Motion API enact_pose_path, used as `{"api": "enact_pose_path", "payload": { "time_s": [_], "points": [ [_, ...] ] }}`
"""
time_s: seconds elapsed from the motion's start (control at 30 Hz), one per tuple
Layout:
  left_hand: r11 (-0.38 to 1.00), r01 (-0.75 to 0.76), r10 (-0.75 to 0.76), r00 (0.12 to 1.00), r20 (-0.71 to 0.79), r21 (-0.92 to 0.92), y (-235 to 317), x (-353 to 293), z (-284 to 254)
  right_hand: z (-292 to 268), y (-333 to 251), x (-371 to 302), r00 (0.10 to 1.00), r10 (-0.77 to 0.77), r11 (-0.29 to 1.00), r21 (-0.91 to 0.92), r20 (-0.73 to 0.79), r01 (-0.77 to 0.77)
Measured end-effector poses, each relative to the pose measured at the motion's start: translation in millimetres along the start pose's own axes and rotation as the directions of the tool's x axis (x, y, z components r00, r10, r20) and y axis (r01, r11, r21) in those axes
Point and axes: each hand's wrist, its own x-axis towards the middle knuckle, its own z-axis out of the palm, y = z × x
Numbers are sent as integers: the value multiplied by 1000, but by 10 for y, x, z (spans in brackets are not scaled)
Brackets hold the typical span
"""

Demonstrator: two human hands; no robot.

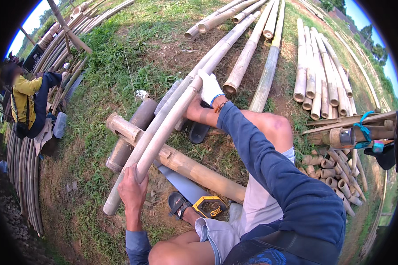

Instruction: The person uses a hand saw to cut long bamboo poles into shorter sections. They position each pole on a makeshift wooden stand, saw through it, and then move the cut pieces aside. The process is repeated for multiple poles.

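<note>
Two long bamboo poles slant side by side from the lower left up to the far middle. Near the lower end, my bare left hand is closed around the right-hand bamboo pole, close to its end. Farther up, my right hand, in a white glove, grips the same pole. The left-hand bamboo pole reaches lower than its neighbour. Both cross over a thick bamboo log with a notch cut near its left end. A handsaw with a yellow and black handle lies by my sandalled foot, its blade partly under the log.
A dark round log lies beneath the notched bamboo. Long bamboo poles spread over the far ground, with another bundle at the right. Short cut bamboo pieces are heaped at the right. A person in yellow sits far left.
</note>
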Motion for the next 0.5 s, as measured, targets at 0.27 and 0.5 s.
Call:
{"api": "enact_pose_path", "payload": {
  "time_s": [0.27,0.5],
  "points": [
    [1000,-25,25,999,20,-18,291,314,-346,242,-183,238,973,-85,982,-181,-215,45],
    [999,3,1,998,67,-54,177,108,-167,54,108,248,983,-52,994,-104,-178,34]
  ]
}}
